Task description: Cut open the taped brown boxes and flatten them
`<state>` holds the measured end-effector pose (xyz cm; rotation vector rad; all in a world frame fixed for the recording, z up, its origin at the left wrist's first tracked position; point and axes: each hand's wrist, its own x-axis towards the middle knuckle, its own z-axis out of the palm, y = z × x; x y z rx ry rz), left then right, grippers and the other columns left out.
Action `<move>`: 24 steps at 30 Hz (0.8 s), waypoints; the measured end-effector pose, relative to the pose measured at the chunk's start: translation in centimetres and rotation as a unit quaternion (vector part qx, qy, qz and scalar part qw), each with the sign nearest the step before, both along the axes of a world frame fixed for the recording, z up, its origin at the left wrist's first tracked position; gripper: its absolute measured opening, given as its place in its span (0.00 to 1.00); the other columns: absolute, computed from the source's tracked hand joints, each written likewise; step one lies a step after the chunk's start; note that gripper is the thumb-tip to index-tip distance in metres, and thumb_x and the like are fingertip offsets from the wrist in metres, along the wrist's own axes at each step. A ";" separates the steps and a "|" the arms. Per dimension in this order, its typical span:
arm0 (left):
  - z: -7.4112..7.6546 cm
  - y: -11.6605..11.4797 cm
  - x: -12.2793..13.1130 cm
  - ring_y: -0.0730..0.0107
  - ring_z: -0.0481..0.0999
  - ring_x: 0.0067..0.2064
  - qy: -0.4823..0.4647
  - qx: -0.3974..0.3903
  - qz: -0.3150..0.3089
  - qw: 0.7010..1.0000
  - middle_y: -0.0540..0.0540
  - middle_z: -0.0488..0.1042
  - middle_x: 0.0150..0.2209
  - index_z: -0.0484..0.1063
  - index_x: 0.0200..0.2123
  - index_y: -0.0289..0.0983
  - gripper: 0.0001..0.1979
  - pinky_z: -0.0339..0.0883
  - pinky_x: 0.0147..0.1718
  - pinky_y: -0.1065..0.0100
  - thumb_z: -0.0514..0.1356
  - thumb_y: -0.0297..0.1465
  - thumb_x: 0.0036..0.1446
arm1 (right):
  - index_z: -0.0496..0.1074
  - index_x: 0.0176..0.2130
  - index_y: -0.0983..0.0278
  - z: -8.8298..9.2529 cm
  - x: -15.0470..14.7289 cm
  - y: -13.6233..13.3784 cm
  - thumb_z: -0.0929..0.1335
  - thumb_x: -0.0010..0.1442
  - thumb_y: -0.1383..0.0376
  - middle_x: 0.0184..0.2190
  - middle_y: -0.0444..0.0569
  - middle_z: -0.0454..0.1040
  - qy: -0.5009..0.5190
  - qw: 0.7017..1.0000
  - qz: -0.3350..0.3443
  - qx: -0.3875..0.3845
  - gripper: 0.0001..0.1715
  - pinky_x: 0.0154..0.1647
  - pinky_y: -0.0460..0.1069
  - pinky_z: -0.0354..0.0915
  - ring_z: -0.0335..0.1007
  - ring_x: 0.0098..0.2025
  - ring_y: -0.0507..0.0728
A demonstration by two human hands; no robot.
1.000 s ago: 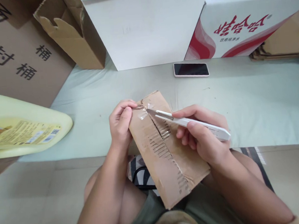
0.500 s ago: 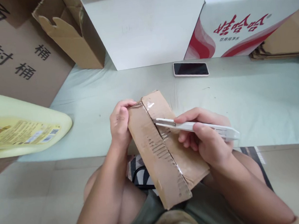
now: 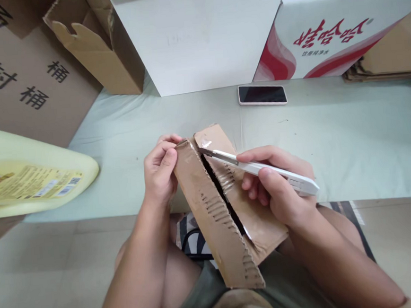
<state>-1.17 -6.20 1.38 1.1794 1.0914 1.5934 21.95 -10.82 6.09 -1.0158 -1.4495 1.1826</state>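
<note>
Head view: our left hand (image 3: 159, 174) pinches the edge of a flat brown cardboard package (image 3: 218, 219); our right hand (image 3: 283, 195) clasps a slim white utility knife (image 3: 301, 184), fingers wrapped tight, blade at the gaping seam.

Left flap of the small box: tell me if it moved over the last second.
Yes. The left flap has swung up and left, opening a dark gap; the phone behind stays put.
</note>
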 end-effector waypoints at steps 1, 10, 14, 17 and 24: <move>0.0 0.0 0.0 0.58 0.79 0.45 0.002 -0.001 0.002 1.000 0.42 0.76 0.41 0.73 0.25 0.41 0.24 0.75 0.53 0.53 0.73 0.54 0.54 | 0.80 0.49 0.57 0.0 0.0 0.0 0.67 0.73 0.49 0.25 0.43 0.77 -0.002 1.000 -0.006 0.002 0.18 0.18 0.46 0.64 0.63 0.18 0.49; -0.2 0.2 -0.1 0.59 0.78 0.44 -0.008 -0.005 0.018 1.000 0.42 0.76 0.41 0.74 0.24 0.40 0.25 0.75 0.51 0.56 0.74 0.55 0.52 | 0.72 0.52 0.56 -2.8 2.4 3.5 0.69 0.70 0.48 0.39 0.48 0.77 -0.069 0.978 -0.157 0.119 0.19 0.29 0.50 0.67 0.74 0.33 0.55; -0.1 0.2 0.0 0.60 0.78 0.45 -0.018 -0.002 0.032 0.999 0.42 0.77 0.40 0.76 0.25 0.40 0.25 0.76 0.49 0.59 0.75 0.55 0.50 | 0.74 0.56 0.58 -6.0 3.9 4.9 0.62 0.69 0.37 0.43 0.51 0.77 -0.120 0.984 -0.061 0.115 0.35 0.37 0.53 0.69 0.74 0.39 0.58; 0.0 0.1 -0.2 0.63 0.77 0.41 -0.048 -0.023 0.064 0.997 0.44 0.78 0.40 0.79 0.30 0.42 0.24 0.76 0.44 0.62 0.74 0.56 0.51 | 0.77 0.55 0.60 -7.5 3.9 5.4 0.58 0.73 0.42 0.42 0.53 0.76 -0.192 0.977 -0.041 0.078 0.33 0.42 0.55 0.70 0.74 0.40 0.59; 0.1 0.0 -0.7 0.70 0.72 0.34 -0.102 -0.048 0.041 0.993 0.47 0.77 0.37 0.80 0.32 0.41 0.23 0.71 0.35 0.66 0.76 0.54 0.51 | 0.81 0.50 0.62 -7.5 3.2 5.9 0.64 0.67 0.59 0.38 0.51 0.73 -0.270 0.959 -0.072 0.051 0.21 0.42 0.55 0.68 0.70 0.36 0.58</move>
